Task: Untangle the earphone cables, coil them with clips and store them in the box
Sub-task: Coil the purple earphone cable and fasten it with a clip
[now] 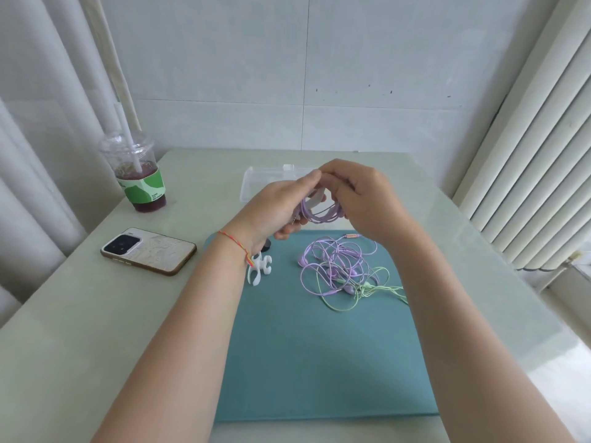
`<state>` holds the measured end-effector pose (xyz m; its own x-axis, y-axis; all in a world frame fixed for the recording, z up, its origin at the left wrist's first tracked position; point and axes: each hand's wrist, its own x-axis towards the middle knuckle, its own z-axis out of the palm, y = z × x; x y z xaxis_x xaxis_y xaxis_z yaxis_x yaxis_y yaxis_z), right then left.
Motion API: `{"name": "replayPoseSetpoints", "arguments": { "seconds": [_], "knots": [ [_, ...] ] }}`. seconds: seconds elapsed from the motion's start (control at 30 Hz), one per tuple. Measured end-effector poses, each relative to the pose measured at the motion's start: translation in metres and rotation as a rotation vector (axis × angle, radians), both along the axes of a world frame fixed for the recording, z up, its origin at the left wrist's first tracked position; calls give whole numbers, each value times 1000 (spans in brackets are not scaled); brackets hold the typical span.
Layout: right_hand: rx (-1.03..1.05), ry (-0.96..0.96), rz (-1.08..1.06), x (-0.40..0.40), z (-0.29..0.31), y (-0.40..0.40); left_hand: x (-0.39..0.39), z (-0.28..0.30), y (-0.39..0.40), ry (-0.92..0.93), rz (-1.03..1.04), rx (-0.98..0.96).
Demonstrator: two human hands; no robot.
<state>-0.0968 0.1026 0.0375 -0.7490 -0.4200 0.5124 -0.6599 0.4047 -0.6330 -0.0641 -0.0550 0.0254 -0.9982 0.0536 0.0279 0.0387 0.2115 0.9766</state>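
The left hand (pixel 271 207) and the right hand (pixel 358 199) met above the far edge of a smooth teal mat (pixel 319 346), both curled round a neat coil of thin, glossy purple cable (pixel 319 214), with a pale clip (pixel 315 198) partly hidden between the fingers. Just beyond the hands lay a shallow, clear plastic box (pixel 256 183), largely blocked by them. Below the right hand, a loose tangle of purple and green earphone cables (pixel 342 270) sprawled on the mat. Under the left wrist, which wore a braided red string, sat a white, lobed plastic clip (pixel 259 270). Farther left of that hand, on the pale glossy surface (pixel 96 314), rested a phone (pixel 148 251) and a domed clear cup (pixel 137 171) holding a dark drink.
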Motion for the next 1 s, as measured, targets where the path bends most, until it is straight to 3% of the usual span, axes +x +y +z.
{"name": "replayPoseSetpoints", "arguments": {
  "seconds": [0.17, 0.23, 0.43, 0.57, 0.67, 0.83, 1.0],
  "knots": [
    [64, 117, -43, -2, -1, 1, 0, -1, 0, 36, 70, 33],
    [71, 76, -58, -1, 1, 2, 1, 1, 2, 60, 77, 33],
    [40, -205, -15, 5, 10, 6, 4, 2, 2, 135, 79, 45],
    [-193, -508, 172, 7, 9, 11, 6, 2, -3, 148, -11, 130],
    [-302, -638, 253, 8, 4, 6, 5, 4, -2, 163, -8, 299],
    [-353, -575, 195, 14, -1, -13, 0, 5, 3, 110, 33, 565],
    [-289, -472, 139, 15, -1, -14, 0, 2, 4, 148, 81, 323]
  ]
}}
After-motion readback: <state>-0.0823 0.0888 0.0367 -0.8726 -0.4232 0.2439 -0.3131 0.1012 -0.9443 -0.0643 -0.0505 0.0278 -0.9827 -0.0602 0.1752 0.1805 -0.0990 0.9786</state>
